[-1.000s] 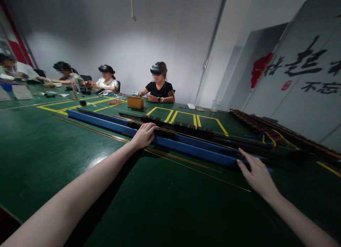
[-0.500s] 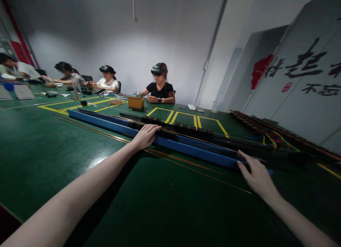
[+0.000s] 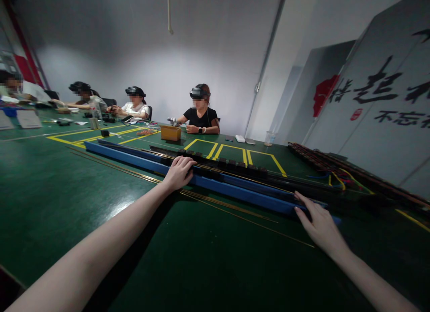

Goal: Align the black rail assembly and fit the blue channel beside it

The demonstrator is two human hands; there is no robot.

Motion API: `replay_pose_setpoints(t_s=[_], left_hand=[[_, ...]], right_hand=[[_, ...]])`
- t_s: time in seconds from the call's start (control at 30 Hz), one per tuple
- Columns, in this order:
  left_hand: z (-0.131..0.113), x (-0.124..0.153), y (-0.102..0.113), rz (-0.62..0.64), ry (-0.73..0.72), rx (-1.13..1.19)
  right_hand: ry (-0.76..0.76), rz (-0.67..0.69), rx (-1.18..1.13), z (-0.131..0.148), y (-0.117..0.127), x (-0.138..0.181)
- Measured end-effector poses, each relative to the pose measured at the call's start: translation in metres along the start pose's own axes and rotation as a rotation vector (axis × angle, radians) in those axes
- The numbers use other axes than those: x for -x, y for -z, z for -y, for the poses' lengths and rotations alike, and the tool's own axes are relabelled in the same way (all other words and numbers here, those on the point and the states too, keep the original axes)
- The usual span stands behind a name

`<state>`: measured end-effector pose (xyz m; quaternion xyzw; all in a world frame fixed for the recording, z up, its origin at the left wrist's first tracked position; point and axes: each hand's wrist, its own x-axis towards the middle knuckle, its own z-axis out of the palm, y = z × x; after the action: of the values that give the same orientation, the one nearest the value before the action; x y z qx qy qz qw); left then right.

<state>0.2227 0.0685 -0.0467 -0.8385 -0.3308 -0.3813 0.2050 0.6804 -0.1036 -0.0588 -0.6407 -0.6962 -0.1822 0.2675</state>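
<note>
A long blue rail (image 3: 134, 162) lies across the green table (image 3: 50, 200), running from the left to the right. My left hand (image 3: 179, 172) rests on its middle, fingers curled over the top edge beside a row of black blocks (image 3: 235, 166). My right hand (image 3: 319, 224) lies flat on the rail's right end, fingers stretched out. Thin brass rods (image 3: 228, 206) lie on the table just in front of the rail.
Several people in headsets sit along the far side (image 3: 199, 117). A yellow box (image 3: 170, 132) stands near them. Yellow tape lines (image 3: 245, 155) mark the table. A long dark track with coloured wires (image 3: 336, 168) runs along the right wall.
Both hands have stayed on the blue rail. The view has tilted up slightly, so everything sits a little lower in the picture.
</note>
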Motion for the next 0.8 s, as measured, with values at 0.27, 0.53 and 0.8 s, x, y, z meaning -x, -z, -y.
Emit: replay_pose_setpoints(t_s=[0.27, 0.53, 0.8], left_hand=[[0.008, 0.002, 0.004, -0.072, 0.092, -0.041], [0.009, 0.003, 0.004, -0.052, 0.122, -0.038], [0.011, 0.004, 0.004, -0.047, 0.159, 0.004]], right_hand=[[-0.068, -0.049, 0.077, 0.003, 0.003, 0.000], [-0.263, -0.102, 0.226, 0.010, 0.013, -0.001], [-0.455, -0.195, 0.000, 0.000, 0.020, 0.000]])
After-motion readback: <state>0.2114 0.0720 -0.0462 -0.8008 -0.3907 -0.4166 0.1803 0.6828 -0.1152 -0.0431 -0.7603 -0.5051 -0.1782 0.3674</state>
